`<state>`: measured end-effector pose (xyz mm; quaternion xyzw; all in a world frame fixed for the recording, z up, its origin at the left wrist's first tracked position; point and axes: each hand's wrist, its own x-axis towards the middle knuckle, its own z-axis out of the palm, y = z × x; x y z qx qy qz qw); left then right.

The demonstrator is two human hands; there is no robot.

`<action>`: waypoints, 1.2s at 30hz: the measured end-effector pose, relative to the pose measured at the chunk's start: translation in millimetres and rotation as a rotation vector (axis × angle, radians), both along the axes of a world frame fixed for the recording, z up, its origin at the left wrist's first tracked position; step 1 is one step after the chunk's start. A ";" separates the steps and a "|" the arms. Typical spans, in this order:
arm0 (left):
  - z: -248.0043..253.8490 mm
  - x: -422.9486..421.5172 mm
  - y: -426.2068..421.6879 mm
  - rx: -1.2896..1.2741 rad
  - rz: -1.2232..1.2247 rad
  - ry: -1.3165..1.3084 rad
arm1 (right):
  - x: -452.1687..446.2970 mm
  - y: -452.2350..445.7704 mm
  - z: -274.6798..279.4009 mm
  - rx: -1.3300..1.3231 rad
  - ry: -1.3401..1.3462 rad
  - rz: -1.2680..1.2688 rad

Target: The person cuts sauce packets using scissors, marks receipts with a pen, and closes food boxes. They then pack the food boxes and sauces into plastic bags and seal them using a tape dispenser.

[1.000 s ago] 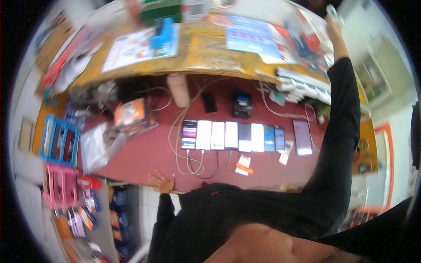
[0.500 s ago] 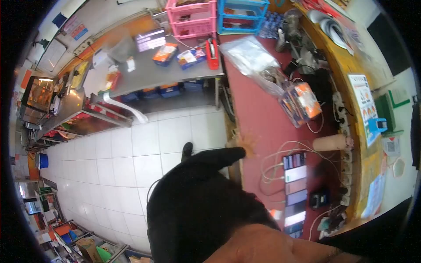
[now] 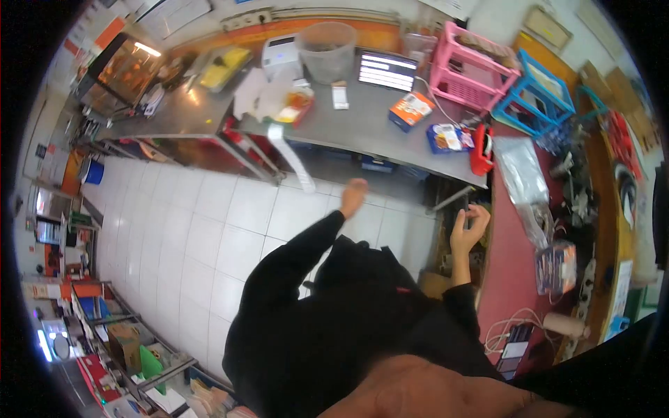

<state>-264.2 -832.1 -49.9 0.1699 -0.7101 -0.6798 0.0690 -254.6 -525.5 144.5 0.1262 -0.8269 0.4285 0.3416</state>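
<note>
My left hand (image 3: 354, 197) is held out over the white tiled floor, in front of the steel table (image 3: 334, 129), and touches nothing I can see. It is foreshortened and blurred, so its fingers do not show clearly. My right hand (image 3: 468, 233) is raised beside the left edge of the red-topped counter (image 3: 512, 258), close to the steel table's corner. Its fingers are loosely curled, with a gap to the thumb and nothing visible between them. Nearest it on the steel table are a red holder (image 3: 481, 150) and a blue-and-white box (image 3: 449, 138).
An orange-and-blue box (image 3: 410, 111), a tablet (image 3: 387, 70), a clear bucket (image 3: 326, 52) and a white printer (image 3: 282, 57) stand on the steel table. Pink (image 3: 474, 66) and blue baskets (image 3: 535, 95) are behind. Phones (image 3: 513, 348) with cables lie on the counter.
The view has swung left, bringing more of the steel table into sight. Earlier one spread hand was over the red counter; now both hands show away from its top.
</note>
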 end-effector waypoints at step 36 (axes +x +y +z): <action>13.4 -175.6 -243.5 -0.415 0.165 -0.271 | -347.9 -313.1 -181.5 -0.200 -1.516 0.375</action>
